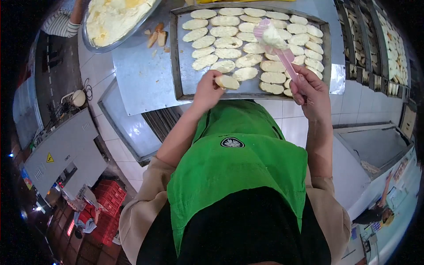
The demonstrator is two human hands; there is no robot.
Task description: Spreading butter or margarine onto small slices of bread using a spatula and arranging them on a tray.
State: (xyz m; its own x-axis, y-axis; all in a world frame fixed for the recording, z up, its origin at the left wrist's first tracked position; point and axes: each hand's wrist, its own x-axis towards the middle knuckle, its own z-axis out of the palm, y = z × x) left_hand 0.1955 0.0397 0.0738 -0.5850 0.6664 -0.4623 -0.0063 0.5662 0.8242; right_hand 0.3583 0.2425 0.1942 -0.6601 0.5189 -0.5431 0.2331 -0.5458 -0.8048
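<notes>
My left hand holds an oval bread slice between thumb and fingers, over the near edge of a metal baking tray. My right hand grips the handle of a pink plastic spatula; a lump of pale creamy spread sits on its blade above the tray's right half. Rows of oval bread slices lie on the tray, many coated with pale spread. Some slices under the spatula and my right hand are hidden.
A metal bowl of pale spread stands at the upper left, near another person's striped sleeve. Bread end pieces and crumbs lie on the metal table. Racked trays of slices stand at right; an empty tray is low at left.
</notes>
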